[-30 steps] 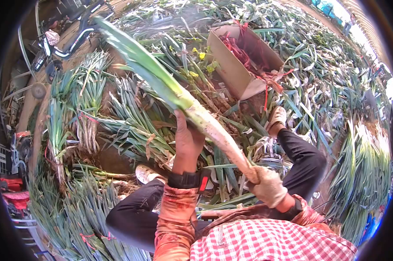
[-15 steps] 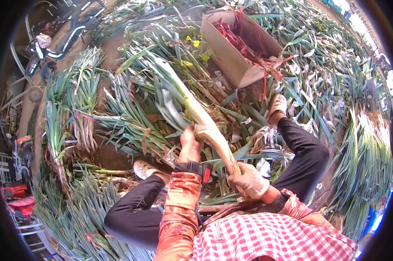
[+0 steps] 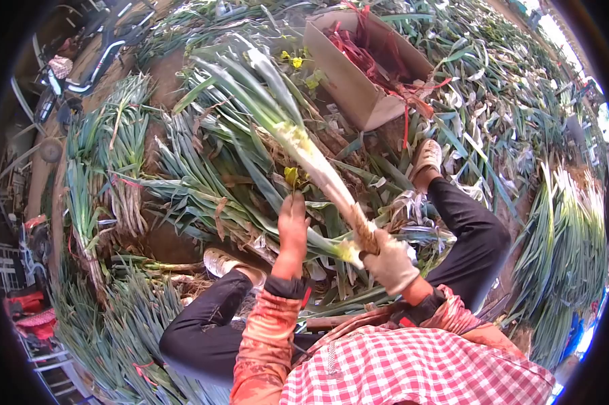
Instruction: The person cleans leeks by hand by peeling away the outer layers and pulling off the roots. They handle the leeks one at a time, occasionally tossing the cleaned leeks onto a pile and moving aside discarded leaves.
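My right hand [image 3: 390,264], in a pale work glove, is closed around the root end of a thick leek [image 3: 318,165]. The stalk slants up to the far left, with its green leaves fanned out over the pile. My bare left hand [image 3: 293,228] is apart from the stalk, its fingers together over a peeled leek leaf [image 3: 339,251] with a pale yellowish base. That leaf runs beneath the hand, and the fingers' undersides are hidden. More untrimmed leeks [image 3: 206,172] lie just beyond my left hand.
An open cardboard box [image 3: 348,84] holding red ties [image 3: 365,50] stands ahead. Leek bundles lie at the left [image 3: 125,135] and right [image 3: 564,243]. Discarded leaves [image 3: 493,101] cover the ground on the far right. A parked vehicle [image 3: 98,67] stands at the far left.
My left hand has come off the leek stalk and moved slightly down, and a leaf has come away from the stalk. The leek's top has swung into clearer view in my right hand.
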The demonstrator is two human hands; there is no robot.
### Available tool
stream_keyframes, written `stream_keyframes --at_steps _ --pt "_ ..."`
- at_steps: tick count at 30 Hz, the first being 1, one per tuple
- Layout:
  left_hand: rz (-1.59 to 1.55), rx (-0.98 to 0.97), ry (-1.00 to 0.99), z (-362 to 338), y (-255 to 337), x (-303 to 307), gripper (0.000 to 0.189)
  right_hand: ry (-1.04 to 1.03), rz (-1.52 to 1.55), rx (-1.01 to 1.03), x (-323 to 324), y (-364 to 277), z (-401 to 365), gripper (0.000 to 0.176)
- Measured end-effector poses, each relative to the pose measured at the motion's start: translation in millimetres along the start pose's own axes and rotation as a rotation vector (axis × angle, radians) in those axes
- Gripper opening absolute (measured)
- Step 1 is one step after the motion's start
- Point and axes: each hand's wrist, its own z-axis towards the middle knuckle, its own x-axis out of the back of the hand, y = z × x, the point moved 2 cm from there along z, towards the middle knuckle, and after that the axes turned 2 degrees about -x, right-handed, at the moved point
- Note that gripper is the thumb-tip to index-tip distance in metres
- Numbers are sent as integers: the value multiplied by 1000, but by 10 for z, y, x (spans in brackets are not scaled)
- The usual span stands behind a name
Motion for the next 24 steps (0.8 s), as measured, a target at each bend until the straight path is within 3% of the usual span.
stream_keyframes --at_steps 1,2,3,5,9,11,12,17,19,21,22,23,24 --pt "-132 42 19 25 232 -172 83 -47 35 1 -45 3 -43 36" --pt "-362 12 -110 208 244 -210 81 -81 11 8 -79 -8 -79 38" --pt "-389 -73 -45 430 198 -189 74 -80 25 5 -71 -95 -115 37" --pt "-189 55 173 618 221 -179 64 -78 2 60 -152 -39 -160 38" --pt "-391 99 247 684 75 -77 56 -132 -8 64 -200 12 -144 38" --pt "-550 148 300 645 41 -48 53 -226 107 6 -216 -41 -166 38" --pt "-461 126 319 683 0 -2 52 -308 102 -78 -249 -8 -164 38" --pt "-361 85 406 1026 -389 256 47 -362 269 -121 -280 -29 -148 41" --pt "-359 73 435 962 -274 225 45 -381 326 -143 -300 -49 -138 41" --pt "-773 246 320 810 -170 124 38 -456 646 -358 -334 -60 -148 40" --pt "-858 265 322 754 -179 111 35 -458 644 -363 -286 -107 -130 40" --pt "-858 270 325 677 -200 90 35 -511 693 -391 -208 -186 -94 38" --pt "-664 351 311 567 -240 62 35 -565 741 -418 -165 -228 -71 37"
